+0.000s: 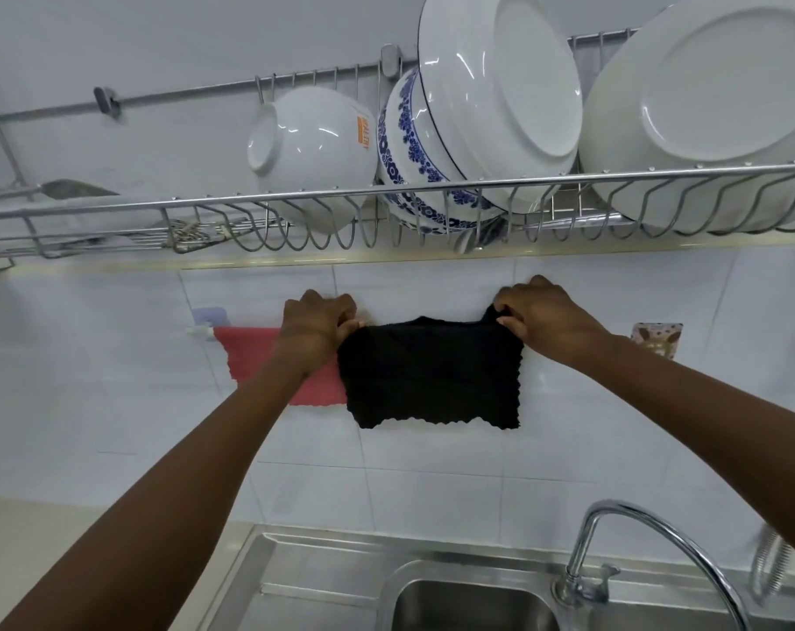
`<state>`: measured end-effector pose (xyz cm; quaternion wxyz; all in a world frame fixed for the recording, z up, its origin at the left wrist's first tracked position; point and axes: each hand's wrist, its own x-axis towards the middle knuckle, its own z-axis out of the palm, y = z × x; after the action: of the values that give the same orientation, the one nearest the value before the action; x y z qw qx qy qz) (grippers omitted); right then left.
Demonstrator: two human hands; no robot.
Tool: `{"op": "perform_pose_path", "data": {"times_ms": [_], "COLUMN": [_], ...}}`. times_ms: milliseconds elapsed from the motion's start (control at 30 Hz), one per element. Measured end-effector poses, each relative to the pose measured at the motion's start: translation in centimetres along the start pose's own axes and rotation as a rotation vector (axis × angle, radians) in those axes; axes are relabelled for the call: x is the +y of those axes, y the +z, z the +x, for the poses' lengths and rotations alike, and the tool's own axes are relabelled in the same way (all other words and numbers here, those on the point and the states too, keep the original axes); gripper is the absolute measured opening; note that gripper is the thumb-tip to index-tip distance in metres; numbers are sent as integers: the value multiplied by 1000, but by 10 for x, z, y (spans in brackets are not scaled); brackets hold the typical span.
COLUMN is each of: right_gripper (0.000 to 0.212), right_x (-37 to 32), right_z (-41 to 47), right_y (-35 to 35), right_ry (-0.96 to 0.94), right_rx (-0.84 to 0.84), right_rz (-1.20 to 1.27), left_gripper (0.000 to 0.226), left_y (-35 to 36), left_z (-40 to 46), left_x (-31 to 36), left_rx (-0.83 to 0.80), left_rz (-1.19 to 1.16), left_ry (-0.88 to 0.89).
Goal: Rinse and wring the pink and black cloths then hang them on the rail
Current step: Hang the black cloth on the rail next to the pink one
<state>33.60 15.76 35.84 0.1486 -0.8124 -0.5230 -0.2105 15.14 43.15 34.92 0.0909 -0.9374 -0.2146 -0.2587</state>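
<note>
A black cloth (432,375) hangs spread flat against the white tiled wall, draped over a rail (200,331) whose left end shows by a small lilac wall mount. My left hand (318,323) pinches the cloth's top left corner. My right hand (541,318) grips its top right corner. A pink cloth (245,357) hangs on the same rail just to the left, partly hidden behind my left forearm and overlapped by the black cloth's edge.
A steel dish rack (386,193) with white bowls and a blue-patterned bowl (409,148) juts out just above my hands. Below are a steel sink (473,603) and a curved tap (636,535). A patterned sticker hook (657,339) sits on the wall at right.
</note>
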Motion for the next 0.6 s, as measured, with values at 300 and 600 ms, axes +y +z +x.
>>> {"op": "perform_pose_path", "data": {"times_ms": [300,600], "right_gripper": [32,33], "right_x": [-5,-7], "right_z": [10,2], "right_y": [-19,-16], "right_ry": [-5,11], "right_rx": [-227,-325], "right_rz": [-172,-231], "left_gripper": [33,18], "left_y": [-1,9], "left_z": [-3,-27], "left_x": [3,8], "left_rx": [-178,113], "left_rz": [-4,-37], "left_ry": [-67,2]}}
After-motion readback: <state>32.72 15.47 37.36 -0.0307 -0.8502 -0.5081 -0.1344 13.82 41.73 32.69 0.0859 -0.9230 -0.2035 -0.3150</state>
